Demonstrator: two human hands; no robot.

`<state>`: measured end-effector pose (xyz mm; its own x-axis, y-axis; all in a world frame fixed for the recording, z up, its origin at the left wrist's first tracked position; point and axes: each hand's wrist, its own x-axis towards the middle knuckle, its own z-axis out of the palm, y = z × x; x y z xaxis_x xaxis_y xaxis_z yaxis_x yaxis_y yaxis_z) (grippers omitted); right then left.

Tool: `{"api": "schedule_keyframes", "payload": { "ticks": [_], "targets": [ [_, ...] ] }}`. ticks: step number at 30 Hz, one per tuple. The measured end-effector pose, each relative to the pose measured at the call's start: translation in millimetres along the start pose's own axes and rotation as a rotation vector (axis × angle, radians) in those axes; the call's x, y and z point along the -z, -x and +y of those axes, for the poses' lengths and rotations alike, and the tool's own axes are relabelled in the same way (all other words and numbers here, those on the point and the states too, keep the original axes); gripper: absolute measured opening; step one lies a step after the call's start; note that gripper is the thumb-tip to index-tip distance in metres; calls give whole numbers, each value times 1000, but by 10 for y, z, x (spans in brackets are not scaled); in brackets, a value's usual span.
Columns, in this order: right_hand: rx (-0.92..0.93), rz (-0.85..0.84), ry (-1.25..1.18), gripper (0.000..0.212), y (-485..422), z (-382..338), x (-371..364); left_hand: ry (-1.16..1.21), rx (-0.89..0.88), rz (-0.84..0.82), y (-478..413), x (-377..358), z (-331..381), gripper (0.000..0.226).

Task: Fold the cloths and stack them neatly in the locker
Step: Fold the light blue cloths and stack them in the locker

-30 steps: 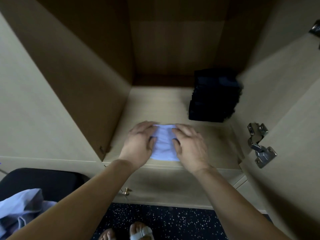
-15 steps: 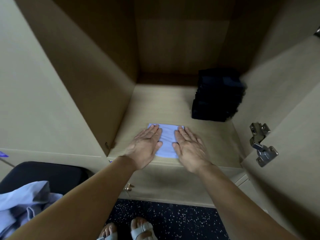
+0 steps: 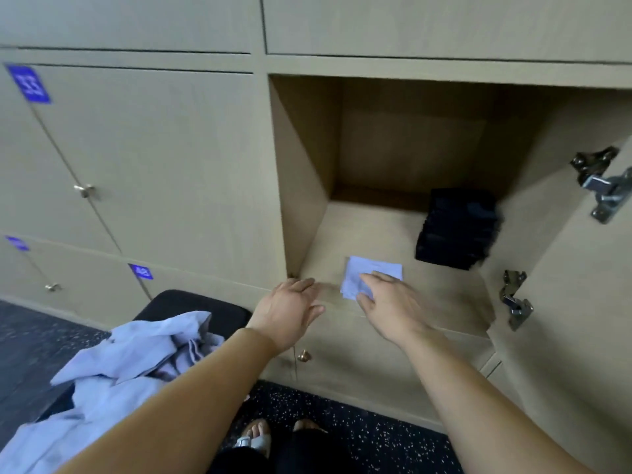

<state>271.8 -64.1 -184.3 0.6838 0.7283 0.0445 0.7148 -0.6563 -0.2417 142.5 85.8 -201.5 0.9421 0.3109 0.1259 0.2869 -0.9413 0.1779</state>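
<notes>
A small folded light-blue cloth (image 3: 372, 273) lies flat near the front edge of the open locker's floor (image 3: 369, 234). My right hand (image 3: 393, 302) hovers over the cloth's near edge with relaxed fingers, partly covering it. My left hand (image 3: 290, 307) is off the cloth, over the locker's front left edge, fingers loose and holding nothing. A stack of dark folded cloths (image 3: 458, 230) stands at the locker's right side, further back. A heap of unfolded light-blue cloths (image 3: 113, 374) lies on a black seat at lower left.
The locker door (image 3: 581, 302) stands open at the right with metal hinges (image 3: 514, 299). Closed locker doors with small knobs (image 3: 83, 190) and blue number tags fill the left. The black seat (image 3: 191, 306) sits below the locker. My sandalled feet are on dark speckled floor.
Both hands lifted off the folded cloth and drew back toward me; the left moved off to the left. My head pulled back, so more lockers and the cloth heap show.
</notes>
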Motion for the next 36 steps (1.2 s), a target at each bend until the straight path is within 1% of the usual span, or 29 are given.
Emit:
{"api": "schedule_keyframes", "payload": {
  "ticks": [4,7,8,9,11,12,13,15,17,19,20,22,24,31,34,36],
  "targets": [
    [79,-17,-12,40,324,-425,16,-13,82,7,611,185,-204,53],
    [162,-23,-22,41,549,-804,-93,0,139,43,1183,298,-395,71],
    [187,-31,-24,43,610,-937,-149,24,180,69,1373,326,-467,71],
    [207,-44,-23,45,662,-1069,-211,50,226,75,1552,351,-554,66],
    [244,-79,-19,47,759,-1344,-347,49,318,33,1885,366,-751,50],
    [266,-90,-15,46,798,-1479,-413,31,334,55,2035,366,-852,47],
    [290,-97,-12,44,827,-1608,-481,26,342,66,2172,365,-963,47],
    [341,-103,-11,38,859,-1853,-606,26,404,24,2422,316,-1216,41],
    [389,-124,0,30,858,-2055,-707,-10,436,46,2605,248,-1471,39],
    [415,-141,16,22,831,-2216,-779,-6,463,57,2713,205,-1685,45],
    [430,-143,18,21,807,-2287,-811,-2,489,78,2753,198,-1784,43],
    [461,-140,23,19,735,-2412,-895,22,544,103,2805,185,-1964,28],
    [481,-147,21,19,628,-2524,-1013,29,600,111,2809,154,-2135,23],
    [447,-161,21,26,100,-2842,-1387,-10,704,123,2627,-30,-2692,26],
    [481,-144,1,40,-185,-2955,-1579,-1,749,115,2438,-80,-2863,26],
    [515,-159,12,44,-327,-3023,-1703,15,769,104,2304,-144,-2933,27]
  ]
}}
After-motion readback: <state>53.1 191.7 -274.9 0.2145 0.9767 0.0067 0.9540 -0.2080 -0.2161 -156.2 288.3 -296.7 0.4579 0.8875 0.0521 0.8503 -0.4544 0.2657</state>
